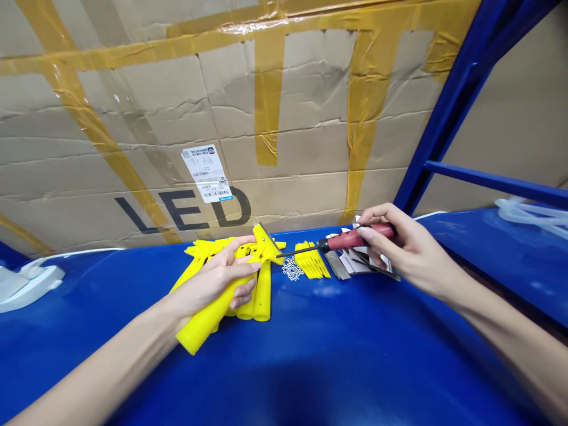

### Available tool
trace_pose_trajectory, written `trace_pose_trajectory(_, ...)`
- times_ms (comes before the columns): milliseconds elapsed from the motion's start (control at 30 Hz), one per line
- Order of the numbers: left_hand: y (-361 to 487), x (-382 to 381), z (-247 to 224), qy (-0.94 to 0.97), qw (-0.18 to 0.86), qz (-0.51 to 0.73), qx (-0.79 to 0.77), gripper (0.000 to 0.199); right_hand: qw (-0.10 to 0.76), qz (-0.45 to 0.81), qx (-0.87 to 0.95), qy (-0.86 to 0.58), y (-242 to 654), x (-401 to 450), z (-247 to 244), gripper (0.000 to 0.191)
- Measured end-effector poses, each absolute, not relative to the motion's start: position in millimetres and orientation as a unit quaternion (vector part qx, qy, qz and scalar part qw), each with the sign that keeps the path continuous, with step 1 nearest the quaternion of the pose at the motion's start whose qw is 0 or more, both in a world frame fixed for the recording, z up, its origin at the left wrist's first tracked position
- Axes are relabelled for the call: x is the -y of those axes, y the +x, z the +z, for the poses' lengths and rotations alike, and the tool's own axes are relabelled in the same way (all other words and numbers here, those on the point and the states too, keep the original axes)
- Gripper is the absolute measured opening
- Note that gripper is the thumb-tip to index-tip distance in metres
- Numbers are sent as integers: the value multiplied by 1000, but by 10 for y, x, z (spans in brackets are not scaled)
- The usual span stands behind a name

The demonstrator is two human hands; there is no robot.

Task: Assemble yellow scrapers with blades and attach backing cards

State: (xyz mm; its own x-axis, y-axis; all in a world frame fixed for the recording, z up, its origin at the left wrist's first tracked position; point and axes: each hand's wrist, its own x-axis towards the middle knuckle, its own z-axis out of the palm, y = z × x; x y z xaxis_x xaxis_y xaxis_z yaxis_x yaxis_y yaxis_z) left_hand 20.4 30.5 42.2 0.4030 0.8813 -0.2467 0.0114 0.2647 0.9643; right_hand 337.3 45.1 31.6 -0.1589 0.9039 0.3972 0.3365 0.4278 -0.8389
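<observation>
My left hand [222,275] is wrapped round a yellow plastic scraper [202,322], its handle slanting down to the left and its head up to the right. A thin metal blade edge shows at the scraper's head, along with a small screw. In my right hand [399,242] is a screwdriver [355,238] with a red and black handle, held level between thumb and fingers. Its shaft points left and the tip meets or nearly meets the scraper head. More yellow scrapers [262,296] lie under and behind my left hand, partly hidden by it.
Small screws [291,269] lie in a pile beside a row of flat yellow pieces [311,260]. Metal blades [339,265] are spread right of these. A taped cardboard box [306,112] walls off the back of the blue surface [337,355]. A blue metal frame [444,112] rises at right.
</observation>
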Motion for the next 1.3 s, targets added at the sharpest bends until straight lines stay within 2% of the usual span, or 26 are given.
trace_pose_trajectory(100,213,-302,443,513,657,331,-442,73,450,245,702,-495,3370,-427,340,31)
trace_pose_trajectory(267,228,-296,484,516,648,343,-443,71,458,338,711,-414,3380,-403,362,35)
trace_pose_trajectory(333,236,-292,473,513,650,340,-445,69,474,280,702,-451,3373,-406,355,26)
trace_pose_trajectory(433,236,-293,448,511,649,342,-448,68,450,222,705,-501,3369,-405,345,27)
trace_pose_trajectory(567,226,-297,459,514,642,351,-447,68,437,330,723,-421,3365,-399,334,36)
trace_pose_trajectory(667,231,-291,473,512,642,343,-457,70,472,257,713,-451,3345,-398,327,25)
trace_pose_trajectory(733,235,-288,468,511,641,337,-464,72,460,201,712,-490,3343,-393,333,26)
trace_pose_trajectory(833,230,-290,448,510,638,337,-468,75,437,268,731,-451,3360,-384,352,31)
trace_pose_trajectory(900,225,-291,436,511,642,337,-461,74,454,314,723,-415,3367,-384,362,36)
trace_pose_trajectory(967,225,-288,425,513,648,333,-453,74,480,279,702,-446,3370,-389,365,27)
trace_pose_trajectory(1067,237,-278,416,518,644,328,-458,76,464,207,695,-508,3392,-395,368,28)
trace_pose_trajectory(1133,246,-272,420,514,641,332,-462,75,435,249,720,-479,3419,-392,376,29)
trace_pose_trajectory(1200,253,-266,430,507,645,336,-463,73,428,309,732,-431,3431,-384,389,39)
trace_pose_trajectory(1300,261,-253,443,506,652,334,-457,70,459,272,719,-446,3411,-375,408,29)
